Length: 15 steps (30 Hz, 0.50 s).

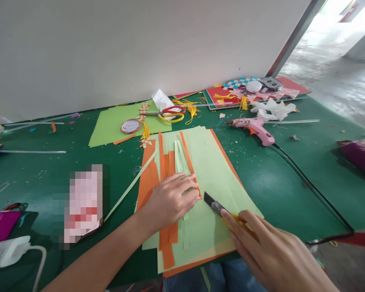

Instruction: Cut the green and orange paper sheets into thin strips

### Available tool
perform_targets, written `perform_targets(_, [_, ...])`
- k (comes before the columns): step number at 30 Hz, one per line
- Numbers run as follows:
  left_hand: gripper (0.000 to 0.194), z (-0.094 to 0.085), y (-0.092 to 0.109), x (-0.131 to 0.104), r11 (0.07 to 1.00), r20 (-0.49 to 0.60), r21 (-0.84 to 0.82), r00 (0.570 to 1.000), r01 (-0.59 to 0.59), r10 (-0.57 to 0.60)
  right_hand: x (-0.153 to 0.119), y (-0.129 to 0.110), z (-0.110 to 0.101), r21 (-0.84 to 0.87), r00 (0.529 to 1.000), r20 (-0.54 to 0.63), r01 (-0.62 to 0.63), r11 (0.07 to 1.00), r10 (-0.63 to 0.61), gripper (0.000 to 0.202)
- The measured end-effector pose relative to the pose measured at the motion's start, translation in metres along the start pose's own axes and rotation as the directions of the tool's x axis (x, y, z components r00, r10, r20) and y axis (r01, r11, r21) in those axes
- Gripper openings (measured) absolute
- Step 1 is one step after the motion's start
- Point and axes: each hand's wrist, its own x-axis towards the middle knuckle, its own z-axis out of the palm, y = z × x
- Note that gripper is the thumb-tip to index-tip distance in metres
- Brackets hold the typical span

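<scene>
Blue denim-like trousers [239, 278], cloth softly creased, below near edge of glossy green tabletop [261, 174]. Over tabletop: bare, slender left forearm [115, 245]; bare left hand [174, 196] and bare right hand [261, 239], both slim-fingered.

Orange strips [172, 162], pale-green paper [220, 170]; cutter handle [239, 221] apparently yellow.

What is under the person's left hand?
Orange strips and pale green paper extend out from beneath the left hand; how they lie directly below it is covered and cannot be seen.
</scene>
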Motion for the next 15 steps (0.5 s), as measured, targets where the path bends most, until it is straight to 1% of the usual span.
perform_targets(4, [0.020, 0.000, 0.001, 0.000, 1.000, -0.003, -0.015, 1.000, 0.003, -0.003, -0.004, 0.008, -0.005, 0.102, 0.999, 0.007, -0.032, 0.994, 0.031, 0.039])
perform_targets(6, [0.019, 0.000, 0.001, 0.000, 1.000, 0.008, -0.015, 1.000, 0.005, -0.004, -0.005, 0.011, -0.007, 0.138, 0.999, 0.011, -0.040, 0.990, 0.039, 0.038])
perform_targets(15, [0.014, 0.002, -0.001, -0.002, 1.000, 0.008, -0.010, 1.000, 0.005, -0.005, -0.005, 0.013, -0.008, 0.182, 0.999, 0.024, -0.027, 0.983, 0.023, 0.037])
